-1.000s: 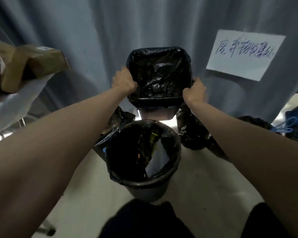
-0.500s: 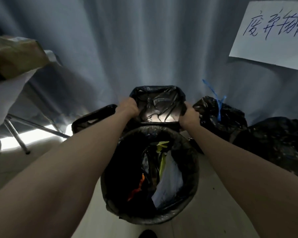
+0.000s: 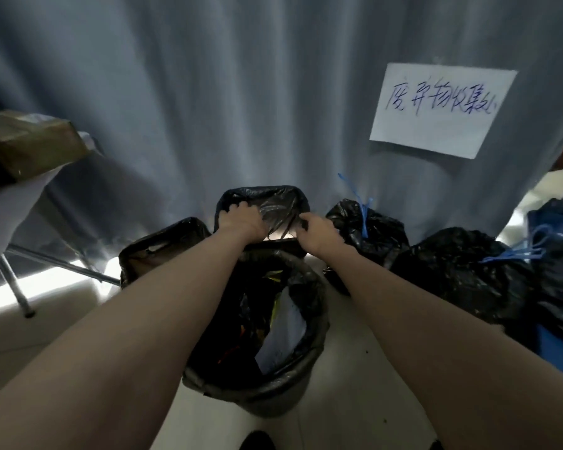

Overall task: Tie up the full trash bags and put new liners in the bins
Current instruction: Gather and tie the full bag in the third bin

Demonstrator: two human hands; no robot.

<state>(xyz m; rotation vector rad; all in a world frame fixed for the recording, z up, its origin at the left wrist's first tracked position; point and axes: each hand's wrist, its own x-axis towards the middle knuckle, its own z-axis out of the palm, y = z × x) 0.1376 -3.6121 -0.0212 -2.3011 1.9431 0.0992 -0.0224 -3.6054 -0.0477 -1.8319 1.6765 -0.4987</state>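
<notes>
Thin, glossy black plastic lines the far small bin (image 3: 275, 203) and the near round bin (image 3: 257, 378). The tied trash bags (image 3: 462, 274) on the right are crinkled and shiny, with blue plastic drawstrings (image 3: 363, 216). Behind hangs a matt grey cloth curtain (image 3: 225, 92) bearing a smooth white paper sign (image 3: 442, 108).

I have a single view to work from, a wide-angle camera worn on the head, looking forward and steeply down. Both forearms run up into frame from 7 and 5 o'clock. The round bin (image 3: 257, 323) sits close below centre, the square bin (image 3: 262, 203) beyond it toward 12 o'clock. The grey curtain (image 3: 208, 92) fills the upper half, close by. Its edges bow with the lens. No second view overlaps this one.
</notes>
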